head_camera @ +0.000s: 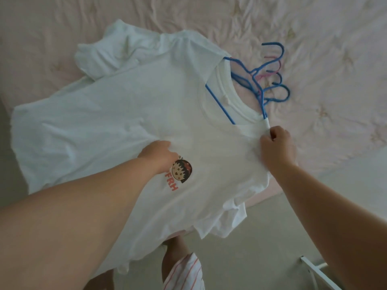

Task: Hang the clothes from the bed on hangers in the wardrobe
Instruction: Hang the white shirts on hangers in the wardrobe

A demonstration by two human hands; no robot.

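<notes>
A wide bed (314,28) with a crumpled pale pink quilted cover fills the upper view; its edge runs along the lower right, with pale floor (261,237) beyond. A white T-shirt (125,114) lies spread across the bed, its long axis running from the hem at lower left to the neckline at upper right, collar pointing toward the hangers. A small cartoon face print (181,171) with orange letters sits on the chest. A second white garment (117,51) lies bunched beneath it at the upper left. A cluster of blue and pink hangers (270,80) rests at the collar, partly hidden inside the shirt. The left hand (159,155) bunches chest fabric in curled fingers, partly covering the letters. The right hand (276,147) pinches the collar edge. A white frame (320,273) is cut off at the bottom right; what it is cannot be told.
</notes>
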